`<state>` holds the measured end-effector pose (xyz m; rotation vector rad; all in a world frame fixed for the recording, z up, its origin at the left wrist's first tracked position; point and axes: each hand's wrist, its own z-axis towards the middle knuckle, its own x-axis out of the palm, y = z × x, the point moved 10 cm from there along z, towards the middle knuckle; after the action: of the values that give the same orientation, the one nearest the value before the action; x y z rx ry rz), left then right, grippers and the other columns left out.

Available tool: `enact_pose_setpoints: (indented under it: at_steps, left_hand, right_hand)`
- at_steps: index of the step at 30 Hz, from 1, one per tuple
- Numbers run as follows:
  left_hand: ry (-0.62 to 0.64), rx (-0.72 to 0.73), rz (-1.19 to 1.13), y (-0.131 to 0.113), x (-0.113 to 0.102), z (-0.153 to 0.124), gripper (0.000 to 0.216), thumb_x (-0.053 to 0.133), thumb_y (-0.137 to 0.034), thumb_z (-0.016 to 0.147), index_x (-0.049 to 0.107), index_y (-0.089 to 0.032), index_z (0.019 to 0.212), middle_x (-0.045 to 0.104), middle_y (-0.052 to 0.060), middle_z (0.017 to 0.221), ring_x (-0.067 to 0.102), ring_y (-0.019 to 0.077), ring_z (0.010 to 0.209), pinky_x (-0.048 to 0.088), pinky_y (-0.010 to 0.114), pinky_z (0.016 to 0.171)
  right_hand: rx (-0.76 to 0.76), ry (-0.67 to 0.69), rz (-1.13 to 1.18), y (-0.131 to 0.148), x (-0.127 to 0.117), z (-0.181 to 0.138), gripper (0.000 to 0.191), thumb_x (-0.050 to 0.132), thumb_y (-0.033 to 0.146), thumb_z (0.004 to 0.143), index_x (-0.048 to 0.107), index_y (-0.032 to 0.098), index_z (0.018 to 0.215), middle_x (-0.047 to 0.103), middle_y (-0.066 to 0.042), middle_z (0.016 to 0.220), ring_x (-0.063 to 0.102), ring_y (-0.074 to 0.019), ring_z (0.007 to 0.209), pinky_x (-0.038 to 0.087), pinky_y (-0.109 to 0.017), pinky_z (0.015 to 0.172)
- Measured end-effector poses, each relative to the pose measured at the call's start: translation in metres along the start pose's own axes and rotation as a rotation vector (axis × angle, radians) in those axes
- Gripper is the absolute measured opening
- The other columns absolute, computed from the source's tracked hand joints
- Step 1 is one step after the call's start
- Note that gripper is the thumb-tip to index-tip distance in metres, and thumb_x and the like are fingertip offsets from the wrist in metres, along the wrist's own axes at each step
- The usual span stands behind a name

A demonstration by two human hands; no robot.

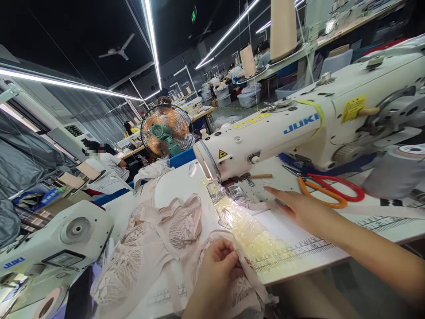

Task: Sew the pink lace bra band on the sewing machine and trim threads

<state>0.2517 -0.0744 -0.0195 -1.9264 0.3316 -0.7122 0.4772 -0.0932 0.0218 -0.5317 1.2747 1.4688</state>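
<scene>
A pale pink lace garment (156,241) lies heaped on the white sewing table (299,230) in front of me. My left hand (217,268) is closed on a fold of that lace and its strap at the table's near edge. My right hand (299,208) lies flat with fingers stretched out, pressing a pink strap (262,204) that runs under the presser foot (232,184) of the white JUKI sewing machine (299,128). The lamp lights the needle plate brightly.
Orange and red scissors (327,188) lie behind my right hand by the machine's base. A grey thread cone (395,170) stands at right. A second JUKI machine (56,241) sits at left. A fan (166,130) and seated workers are beyond the table.
</scene>
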Motion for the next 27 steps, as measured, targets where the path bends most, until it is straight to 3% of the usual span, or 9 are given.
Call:
enact_pose_setpoints:
  at_steps: [3,6,9,11,14,16,21,27]
  left_hand:
    - [0.008,0.002,0.009,0.0,0.0,0.0,0.035,0.077,-0.031,0.06,0.048,-0.015,0.068,0.056,-0.001,0.064,0.053,0.009,0.056,0.04,0.021,0.053]
    - [0.005,-0.006,0.006,0.0,-0.001,0.0,0.035,0.078,-0.031,0.058,0.049,-0.014,0.068,0.056,-0.001,0.064,0.053,0.0092,0.057,0.041,0.022,0.054]
    - [-0.002,-0.013,-0.002,0.0,-0.001,-0.001,0.036,0.08,-0.03,0.056,0.05,-0.014,0.067,0.055,-0.001,0.063,0.052,0.0092,0.057,0.041,0.022,0.056]
    - [-0.006,-0.017,-0.01,0.0,0.0,-0.001,0.036,0.081,-0.03,0.054,0.051,-0.014,0.067,0.055,-0.001,0.063,0.052,0.0092,0.057,0.041,0.022,0.057]
    - [-0.001,-0.013,-0.029,-0.001,0.001,-0.001,0.035,0.081,-0.029,0.055,0.052,-0.014,0.067,0.056,-0.001,0.064,0.054,0.0096,0.059,0.043,0.023,0.059]
    - [0.005,-0.011,-0.039,-0.002,0.002,-0.002,0.035,0.081,-0.029,0.054,0.053,-0.014,0.068,0.057,-0.001,0.065,0.055,0.0103,0.062,0.044,0.023,0.061]
    - [0.002,0.008,-0.026,-0.003,0.001,-0.002,0.035,0.081,-0.03,0.053,0.052,-0.014,0.066,0.055,-0.002,0.064,0.053,0.0091,0.061,0.043,0.022,0.06]
    - [-0.01,-0.001,-0.027,-0.001,0.0,-0.002,0.036,0.081,-0.031,0.052,0.052,-0.014,0.066,0.053,-0.003,0.061,0.051,0.0086,0.057,0.041,0.022,0.057]
  right_hand:
    - [0.064,-0.015,-0.039,-0.011,-0.012,0.006,0.048,0.045,0.019,0.081,0.047,0.011,0.128,0.063,-0.017,0.102,0.063,-0.0257,0.071,0.04,-0.03,0.052]
    - [0.114,-0.066,-0.042,-0.005,-0.024,-0.001,0.038,0.042,0.022,0.084,0.055,0.008,0.117,0.054,-0.024,0.115,0.06,-0.0301,0.086,0.039,-0.031,0.053]
    - [0.03,-0.038,0.086,0.036,-0.018,-0.022,0.025,0.039,0.026,0.087,0.062,0.018,0.088,0.063,-0.013,0.092,0.06,-0.0232,0.082,0.044,-0.029,0.063]
    - [-0.086,0.115,0.281,0.078,0.003,-0.04,0.025,0.039,0.027,0.088,0.057,0.022,0.071,0.061,-0.003,0.073,0.058,-0.0169,0.068,0.045,-0.025,0.058]
    - [-0.106,0.247,0.461,0.119,0.025,-0.06,0.023,0.04,0.024,0.088,0.054,0.022,0.07,0.06,-0.001,0.071,0.057,-0.0151,0.065,0.044,-0.025,0.057]
    - [-0.099,0.251,0.483,0.129,0.031,-0.064,0.022,0.038,0.023,0.089,0.056,0.022,0.075,0.061,-0.002,0.076,0.058,-0.016,0.069,0.044,-0.026,0.061]
    - [-0.161,0.207,0.355,0.134,0.032,-0.061,0.027,0.033,0.022,0.09,0.056,0.02,0.075,0.06,-0.003,0.075,0.057,-0.0165,0.068,0.043,-0.027,0.06]
    - [-0.277,0.113,0.107,0.141,0.021,-0.063,0.02,0.039,0.013,0.08,0.05,0.021,0.065,0.055,-0.001,0.067,0.054,-0.0152,0.059,0.036,-0.025,0.05]
